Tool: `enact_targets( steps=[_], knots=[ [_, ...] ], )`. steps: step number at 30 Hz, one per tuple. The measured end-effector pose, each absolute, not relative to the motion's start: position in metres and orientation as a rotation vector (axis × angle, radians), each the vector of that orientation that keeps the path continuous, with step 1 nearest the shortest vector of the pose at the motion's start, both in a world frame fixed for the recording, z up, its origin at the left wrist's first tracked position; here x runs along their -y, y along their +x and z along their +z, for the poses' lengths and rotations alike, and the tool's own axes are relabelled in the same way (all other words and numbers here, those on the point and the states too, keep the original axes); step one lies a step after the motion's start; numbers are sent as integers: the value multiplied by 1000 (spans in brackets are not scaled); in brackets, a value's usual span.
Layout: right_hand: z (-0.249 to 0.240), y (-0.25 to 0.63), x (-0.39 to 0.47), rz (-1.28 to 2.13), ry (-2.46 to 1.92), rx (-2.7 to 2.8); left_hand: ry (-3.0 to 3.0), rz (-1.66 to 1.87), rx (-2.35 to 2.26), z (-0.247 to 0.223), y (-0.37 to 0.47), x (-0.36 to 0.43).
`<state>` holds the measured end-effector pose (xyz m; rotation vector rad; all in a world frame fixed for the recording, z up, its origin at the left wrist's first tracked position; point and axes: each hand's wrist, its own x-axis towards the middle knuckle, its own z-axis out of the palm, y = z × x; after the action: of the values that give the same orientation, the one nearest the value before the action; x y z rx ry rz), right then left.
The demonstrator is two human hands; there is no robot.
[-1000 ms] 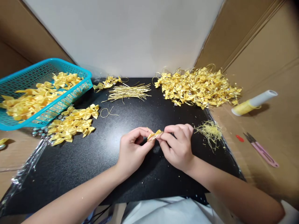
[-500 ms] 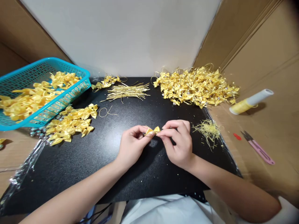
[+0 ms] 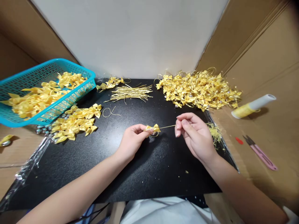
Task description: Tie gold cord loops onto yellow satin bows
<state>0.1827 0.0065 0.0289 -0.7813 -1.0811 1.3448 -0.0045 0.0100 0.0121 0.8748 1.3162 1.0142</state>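
Note:
Between the thumb and fingers of my left hand (image 3: 133, 138) is a small yellow ribbon bow (image 3: 156, 127), held above the black tabletop. A thin gold cord (image 3: 168, 126) runs taut from the bow to my right hand (image 3: 196, 133), whose thumb and fingertips pinch its end. Below the bow hangs a loop of the cord, partly hidden by my left fingers. Left of my hands lie several yellow bows (image 3: 74, 124) beside silver bells (image 3: 44, 130). A single curled gold cord (image 3: 109, 112) rests behind my left hand.
A blue basket (image 3: 46, 115) of yellow bows stands at left. Cut gold cords (image 3: 132, 92) lie at the back, with a heap of corded bows (image 3: 198, 88) to their right. Yellow trimmings (image 3: 214, 133), pink thread snips (image 3: 263, 155) and a ribbon-wrapped tube (image 3: 253, 106) are at right.
My right hand has moved right, away from the bow, drawing the gold cord out straight. My left hand stays on the bow. The view has shifted slightly.

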Motion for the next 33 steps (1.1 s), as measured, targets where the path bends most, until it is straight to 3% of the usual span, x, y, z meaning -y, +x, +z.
enact_targets(
  steps=[25, 33],
  knots=[
    [49, 212, -20, 1062, -743, 929, 916, 935, -1341, 9, -9, -16],
    [32, 195, -16, 1197, -817, 1028, 906, 927, -1316, 5, -12, -17]
  ],
)
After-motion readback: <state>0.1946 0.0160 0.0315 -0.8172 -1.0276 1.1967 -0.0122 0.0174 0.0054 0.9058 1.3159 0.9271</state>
